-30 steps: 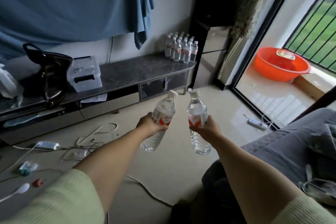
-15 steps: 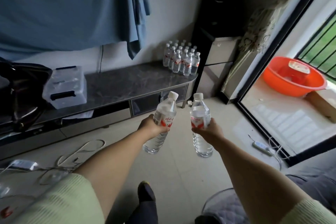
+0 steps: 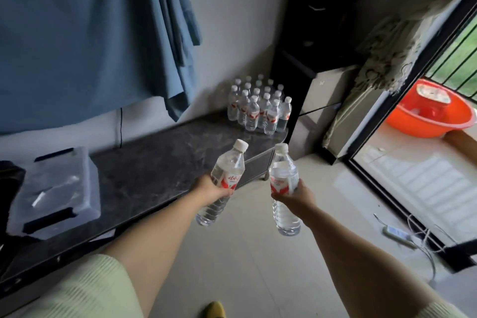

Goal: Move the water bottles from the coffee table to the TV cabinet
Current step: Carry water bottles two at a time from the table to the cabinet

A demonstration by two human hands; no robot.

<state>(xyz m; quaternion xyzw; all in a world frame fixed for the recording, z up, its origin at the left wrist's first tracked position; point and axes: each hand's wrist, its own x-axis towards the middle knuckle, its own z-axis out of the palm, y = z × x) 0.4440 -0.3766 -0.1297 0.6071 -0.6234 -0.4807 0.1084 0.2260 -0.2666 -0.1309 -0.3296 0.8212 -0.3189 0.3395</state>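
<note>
Left grip [image 3: 210, 190] round tilted bottle [image 3: 227, 175]; right grip [image 3: 299, 195] round upright bottle [image 3: 284, 181].

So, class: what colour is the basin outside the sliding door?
The basin is bright orange-red, seen in the head view, the only one, at the right edge.

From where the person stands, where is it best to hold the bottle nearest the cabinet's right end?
Probably at the waist of the nearest standing bottle, around its label, coming from the front right. It stands upright at the group's open corner; bottles crowd behind and left, and both hands are full.
</note>
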